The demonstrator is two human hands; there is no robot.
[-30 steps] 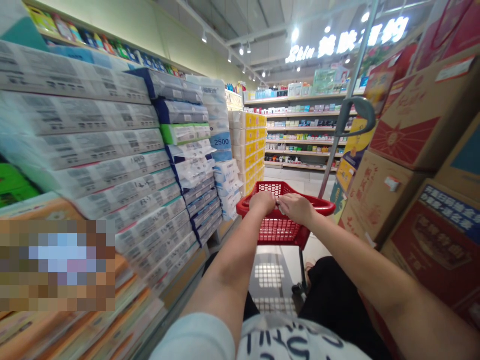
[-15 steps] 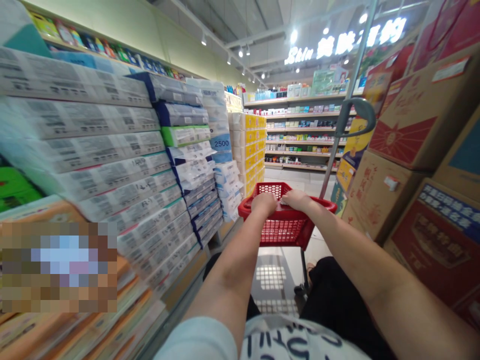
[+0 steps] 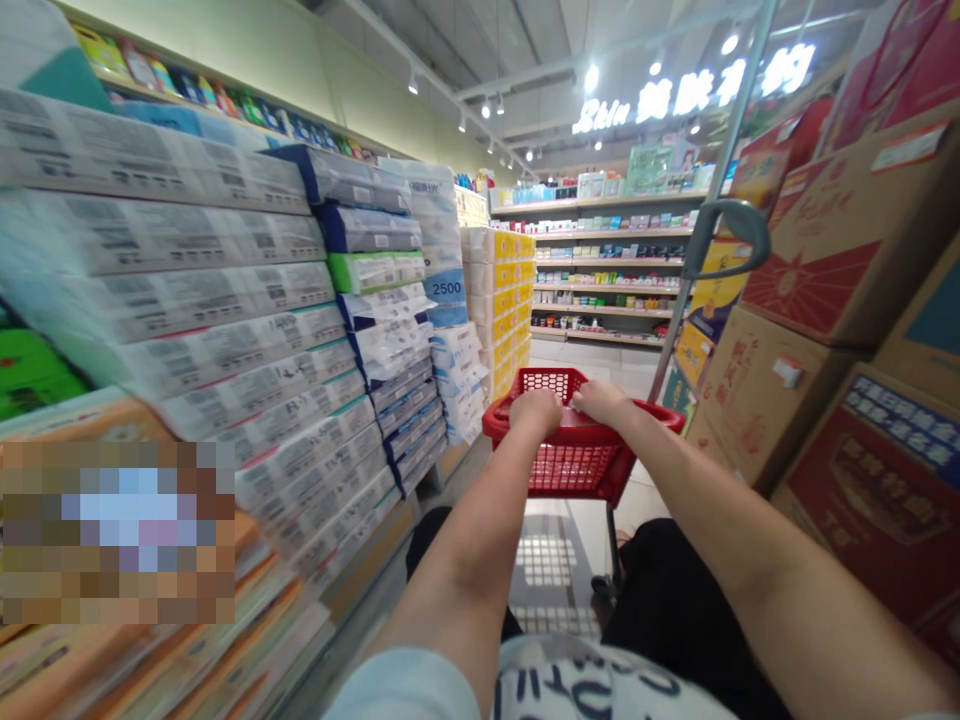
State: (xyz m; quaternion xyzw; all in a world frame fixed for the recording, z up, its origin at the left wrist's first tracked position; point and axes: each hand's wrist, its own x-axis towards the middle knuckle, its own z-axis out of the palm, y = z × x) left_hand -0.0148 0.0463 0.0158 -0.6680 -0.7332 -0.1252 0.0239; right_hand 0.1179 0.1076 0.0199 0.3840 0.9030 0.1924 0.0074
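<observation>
A red plastic shopping cart [image 3: 577, 472] with a mesh basket stands in front of me. My left hand [image 3: 535, 410] is closed over its rear handle, left of the middle. Close beside it, my right hand [image 3: 602, 402] grips the same handle a little to the right. The undersides of the fingers on both hands are hidden. A grey pole with a looped handle [image 3: 727, 238] rises at the cart's right side.
Stacked tissue packs [image 3: 225, 290] line the left side, with yellow-and-white packs [image 3: 511, 295] beyond. Cardboard cartons [image 3: 832, 225] are piled closely on the right. Ahead, tiled floor [image 3: 592, 358] leads to shelves of small boxed goods [image 3: 611, 255].
The cart and both hands appear slightly farther right and a little lower in view. The pole has shifted right too. Both hands keep their hold on the handle.
</observation>
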